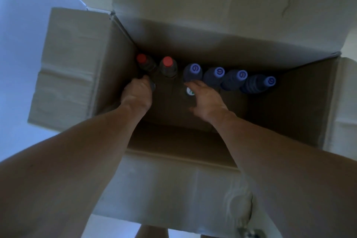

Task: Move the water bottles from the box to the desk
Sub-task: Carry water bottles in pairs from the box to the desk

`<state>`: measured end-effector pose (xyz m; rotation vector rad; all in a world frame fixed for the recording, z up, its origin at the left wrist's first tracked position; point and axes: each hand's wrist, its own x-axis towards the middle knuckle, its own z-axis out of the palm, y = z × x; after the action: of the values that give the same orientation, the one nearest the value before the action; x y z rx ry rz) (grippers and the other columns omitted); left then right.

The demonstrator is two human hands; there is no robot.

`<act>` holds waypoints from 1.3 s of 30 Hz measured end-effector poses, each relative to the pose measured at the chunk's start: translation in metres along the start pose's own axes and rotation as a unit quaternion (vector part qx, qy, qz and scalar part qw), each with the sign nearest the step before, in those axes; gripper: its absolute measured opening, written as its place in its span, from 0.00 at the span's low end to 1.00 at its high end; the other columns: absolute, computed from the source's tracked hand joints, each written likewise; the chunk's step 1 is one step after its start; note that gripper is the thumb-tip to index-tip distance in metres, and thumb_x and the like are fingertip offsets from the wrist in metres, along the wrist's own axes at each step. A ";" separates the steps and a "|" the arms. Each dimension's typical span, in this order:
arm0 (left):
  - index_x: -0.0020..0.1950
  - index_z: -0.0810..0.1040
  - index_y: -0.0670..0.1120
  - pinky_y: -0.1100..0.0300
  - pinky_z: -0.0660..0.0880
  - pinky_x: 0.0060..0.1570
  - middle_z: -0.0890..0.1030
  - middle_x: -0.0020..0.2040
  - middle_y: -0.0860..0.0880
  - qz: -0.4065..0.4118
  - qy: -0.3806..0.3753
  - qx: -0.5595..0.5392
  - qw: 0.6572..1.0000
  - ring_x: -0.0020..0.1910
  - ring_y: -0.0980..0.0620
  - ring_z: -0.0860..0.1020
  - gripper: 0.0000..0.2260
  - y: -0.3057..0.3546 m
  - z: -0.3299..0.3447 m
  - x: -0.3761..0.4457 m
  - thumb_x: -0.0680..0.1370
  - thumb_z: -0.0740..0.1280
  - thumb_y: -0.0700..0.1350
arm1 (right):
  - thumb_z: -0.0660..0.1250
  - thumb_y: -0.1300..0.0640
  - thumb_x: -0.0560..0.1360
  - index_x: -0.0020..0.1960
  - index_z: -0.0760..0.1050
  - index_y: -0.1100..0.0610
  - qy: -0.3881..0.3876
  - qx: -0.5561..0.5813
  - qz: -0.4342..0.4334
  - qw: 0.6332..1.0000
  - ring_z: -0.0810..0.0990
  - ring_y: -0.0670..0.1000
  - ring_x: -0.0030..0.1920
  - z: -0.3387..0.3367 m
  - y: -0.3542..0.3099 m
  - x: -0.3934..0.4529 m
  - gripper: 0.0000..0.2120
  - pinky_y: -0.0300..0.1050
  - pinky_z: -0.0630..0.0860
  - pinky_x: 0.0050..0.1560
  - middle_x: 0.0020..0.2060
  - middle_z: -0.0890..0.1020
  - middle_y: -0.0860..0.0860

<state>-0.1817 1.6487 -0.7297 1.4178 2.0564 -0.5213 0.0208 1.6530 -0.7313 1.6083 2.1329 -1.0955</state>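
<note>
Head view: left hand [138, 91] grips a bottle [152, 85] in box [77, 67], right hand [202, 96] spread over white-capped bottle [190, 91]; next, lift out.

A "9"-like mark on each of four purple bottle caps [195, 69].

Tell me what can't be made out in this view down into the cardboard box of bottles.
- Head view: what the left hand grips is hidden by the hand itself; only a dark edge shows.
- The white-capped bottle is mostly covered by the right hand.
- Labels on the red-capped bottles and blue-capped bottles are lost in shadow inside the brown cardboard box.
- The desk is out of frame.
</note>
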 end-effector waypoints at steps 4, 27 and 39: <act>0.69 0.74 0.45 0.45 0.77 0.55 0.79 0.61 0.38 0.019 0.028 0.039 0.999 0.60 0.37 0.79 0.14 0.001 0.009 0.007 0.84 0.62 0.43 | 0.70 0.64 0.75 0.75 0.66 0.50 0.037 -0.005 -0.001 0.999 0.72 0.57 0.69 0.009 0.002 0.007 0.31 0.53 0.71 0.67 0.72 0.70 0.52; 0.73 0.70 0.53 0.48 0.74 0.60 0.69 0.72 0.44 0.191 -0.059 0.052 0.978 0.67 0.40 0.74 0.24 0.059 0.027 -0.008 0.78 0.71 0.46 | 0.71 0.59 0.75 0.71 0.70 0.51 -0.008 0.025 0.016 1.000 0.73 0.56 0.66 0.012 0.051 -0.019 0.25 0.52 0.73 0.66 0.67 0.72 0.53; 0.77 0.68 0.48 0.56 0.67 0.69 0.73 0.72 0.44 0.246 -0.119 -0.071 0.959 0.71 0.43 0.71 0.41 0.035 0.062 0.028 0.67 0.81 0.41 | 0.77 0.62 0.69 0.76 0.66 0.53 -0.026 0.108 0.050 0.993 0.71 0.55 0.70 0.037 0.072 0.002 0.39 0.49 0.68 0.71 0.70 0.72 0.54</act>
<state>-0.1414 1.6431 -0.7948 1.6171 1.4493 -0.3072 0.0768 1.6370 -0.7875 1.7367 1.9344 -1.3597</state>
